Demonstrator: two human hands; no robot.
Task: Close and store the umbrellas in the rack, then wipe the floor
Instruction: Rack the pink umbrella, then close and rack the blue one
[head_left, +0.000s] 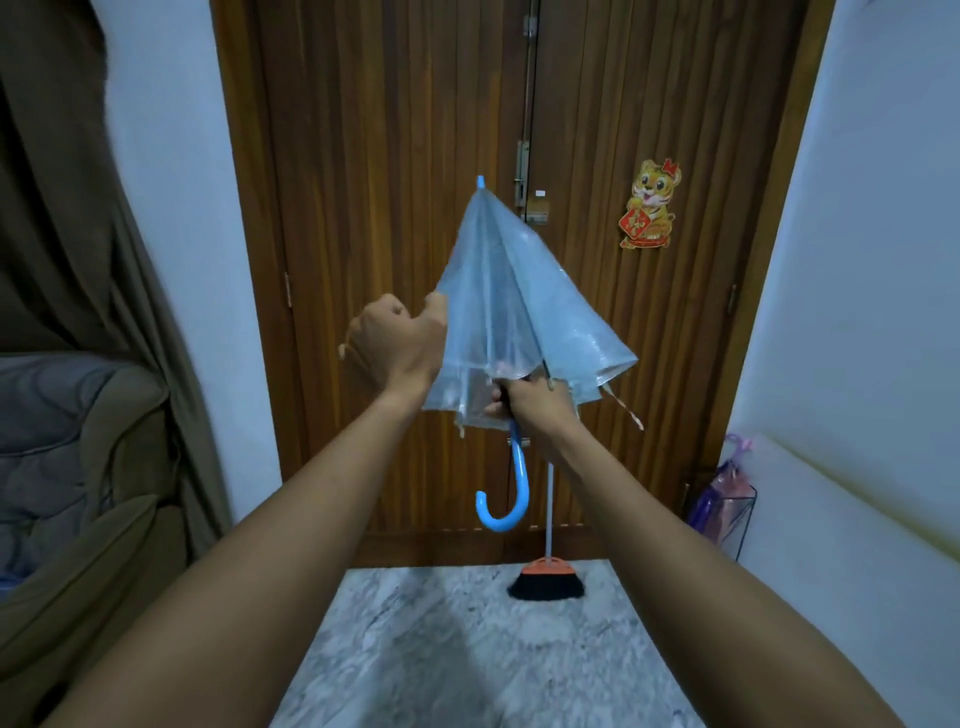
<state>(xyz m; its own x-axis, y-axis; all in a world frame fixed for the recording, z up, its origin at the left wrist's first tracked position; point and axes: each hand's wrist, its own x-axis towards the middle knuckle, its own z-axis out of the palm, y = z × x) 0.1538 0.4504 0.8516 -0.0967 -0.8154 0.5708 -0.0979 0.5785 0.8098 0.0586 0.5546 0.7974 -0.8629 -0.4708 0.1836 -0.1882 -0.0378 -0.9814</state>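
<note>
The see-through blue plastic umbrella (498, 291) is up in the air, right in front of the middle of the brown wooden door (389, 130), with its pointy tip toward the top of the door. It is half shut, and its skirt hangs loose and floppy. The right hand (530, 405) is wrapped tight round the thin stick just under the skirt, above the curved blue plastic handle (506, 493). The left hand (395, 343) is curled at the skirt's edge on the side nearer the door's left frame. I think it pinches the plastic there, but its fingers are hidden behind its back. This umbrella looks light and easy to lift. The plastic is soft, thin and crinkly, it may be wet and slippery, and it could tear if pulled hard. The thin ribs inside could bend. The stick and the hooked handle are stiff, so they are the best places to hold, and the skirt only needs gentle squeezing. The black wire rack (737, 514) with pink and purple umbrellas stands by the door's right frame. An orange broom with black bristles (545, 577) leans on the door, low down. The grey marble floor (467, 649) lies below the door.
</note>
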